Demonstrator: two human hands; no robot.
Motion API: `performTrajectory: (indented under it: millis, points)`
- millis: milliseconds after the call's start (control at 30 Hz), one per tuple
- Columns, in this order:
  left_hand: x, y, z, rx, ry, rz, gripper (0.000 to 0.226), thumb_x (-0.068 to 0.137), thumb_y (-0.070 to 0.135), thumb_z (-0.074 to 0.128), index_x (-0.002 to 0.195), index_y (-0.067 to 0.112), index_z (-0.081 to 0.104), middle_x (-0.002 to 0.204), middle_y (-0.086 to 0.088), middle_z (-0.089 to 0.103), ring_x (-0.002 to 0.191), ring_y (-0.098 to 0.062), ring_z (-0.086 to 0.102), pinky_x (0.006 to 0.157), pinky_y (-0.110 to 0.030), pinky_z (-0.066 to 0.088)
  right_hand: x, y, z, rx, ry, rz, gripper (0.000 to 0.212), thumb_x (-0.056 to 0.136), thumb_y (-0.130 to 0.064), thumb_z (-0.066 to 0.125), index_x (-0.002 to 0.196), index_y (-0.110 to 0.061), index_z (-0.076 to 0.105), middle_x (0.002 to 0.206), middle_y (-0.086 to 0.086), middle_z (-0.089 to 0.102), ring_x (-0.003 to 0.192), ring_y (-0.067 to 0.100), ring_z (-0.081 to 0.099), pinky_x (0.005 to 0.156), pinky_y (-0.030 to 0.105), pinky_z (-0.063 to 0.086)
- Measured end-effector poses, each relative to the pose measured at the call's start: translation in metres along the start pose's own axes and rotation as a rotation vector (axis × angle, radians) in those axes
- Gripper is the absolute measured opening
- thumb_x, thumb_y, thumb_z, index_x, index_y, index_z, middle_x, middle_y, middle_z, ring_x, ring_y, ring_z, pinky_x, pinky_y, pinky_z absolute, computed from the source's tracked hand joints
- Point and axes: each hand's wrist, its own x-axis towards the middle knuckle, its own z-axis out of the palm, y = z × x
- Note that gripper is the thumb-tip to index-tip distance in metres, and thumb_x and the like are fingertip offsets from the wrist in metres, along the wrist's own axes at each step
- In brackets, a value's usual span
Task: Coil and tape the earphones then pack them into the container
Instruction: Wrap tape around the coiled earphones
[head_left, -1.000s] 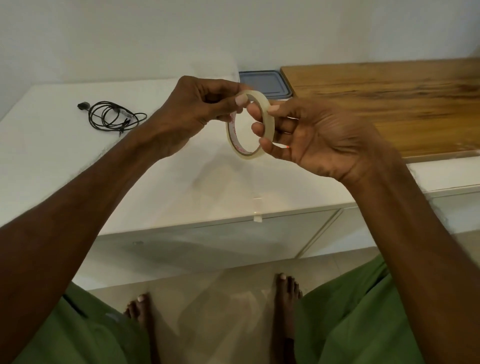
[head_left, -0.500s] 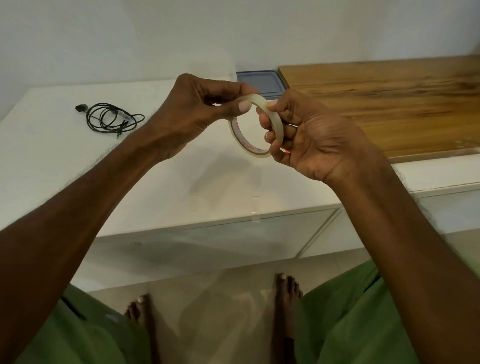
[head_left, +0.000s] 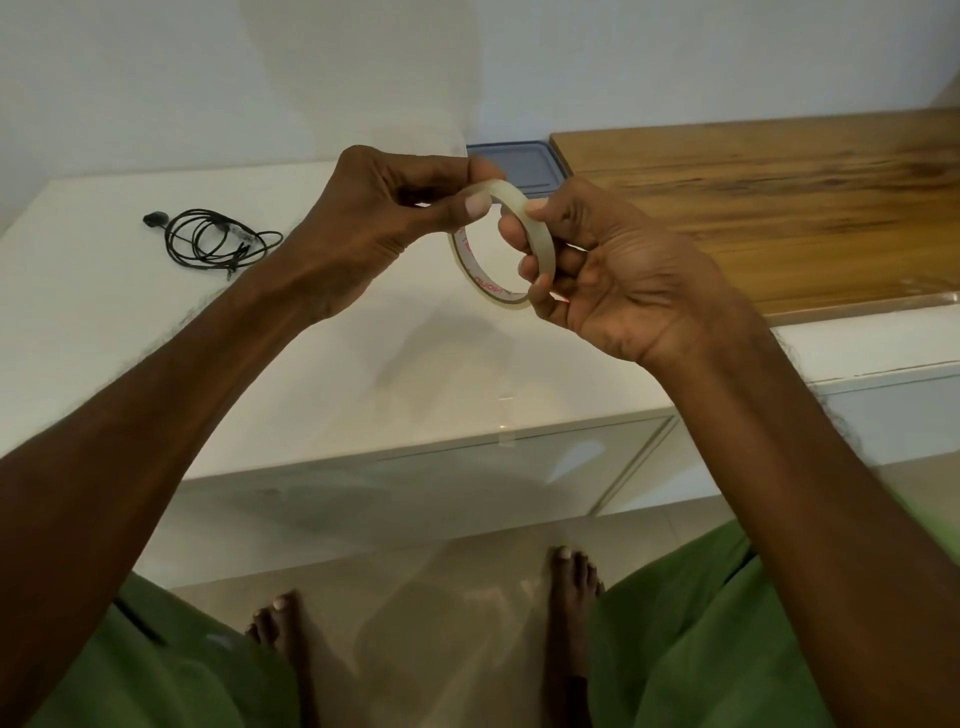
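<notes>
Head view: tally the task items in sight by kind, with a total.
Earphones, coiled on the white counter: 1
Tape roll, held by left hand and right hand: 1
Container, blue-grey lid on, behind the hands: 1
Total: 3

container (head_left: 524, 166): near edge hidden by hands | tape roll (head_left: 488, 283) print: unreadable | forearms: cropped

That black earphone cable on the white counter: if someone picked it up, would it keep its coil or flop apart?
Probably flop. The black earphone cable lies in loose, uneven loops with no tape visible on it, so lifting it would likely let them sag. It looks thin and light, so a push on the smooth white counter should slide it easily.
</notes>
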Motion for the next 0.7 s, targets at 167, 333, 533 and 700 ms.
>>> performTrajectory:
  millis: [167,333,533,700]
  points:
    - [-0.0014,-0.0008,0.0003,0.03,-0.014,0.01,0.034,0.087,0.018,0.069,0.121,0.015,0.066,0.111,0.0,0.073,0.107,-0.01,0.068,0.093,-0.022,0.053,0.0011,0.0027,0.0019,-0.045,0.047,0.014,0.013,0.086,-0.016,0.063,0.092,-0.008,0.072,0.079,0.002,0.074,0.063,0.01,0.058,0.051,0.019,0.049]
    - [0.0012,0.0013,0.0022,0.061,-0.004,0.011,0.034,0.089,0.019,0.069,0.122,0.011,0.067,0.114,-0.001,0.072,0.108,-0.011,0.068,0.093,-0.02,0.052,0.0011,0.0015,0.0011,-0.017,0.029,0.0,0.029,0.087,-0.022,0.068,0.111,-0.006,0.069,0.082,0.002,0.073,0.068,0.013,0.063,0.058,0.024,0.054]
    - [-0.0005,0.0052,0.005,0.115,-0.004,0.031,0.031,0.087,0.023,0.072,0.117,0.017,0.07,0.112,0.006,0.072,0.106,-0.003,0.067,0.093,-0.016,0.05,0.0012,0.0013,0.0,-0.111,0.029,-0.005,0.022,0.085,-0.029,0.072,0.094,-0.009,0.074,0.07,-0.002,0.068,0.063,0.012,0.062,0.059,0.025,0.055]
    - [-0.0001,-0.0018,-0.0043,0.064,0.001,-0.121,0.038,0.086,0.034,0.068,0.122,0.021,0.068,0.113,0.005,0.073,0.106,-0.009,0.068,0.094,-0.031,0.056,-0.0002,-0.0025,-0.0001,-0.032,-0.05,-0.024,0.031,0.087,-0.021,0.066,0.112,-0.002,0.069,0.074,0.0,0.067,0.068,0.012,0.06,0.064,0.025,0.055]
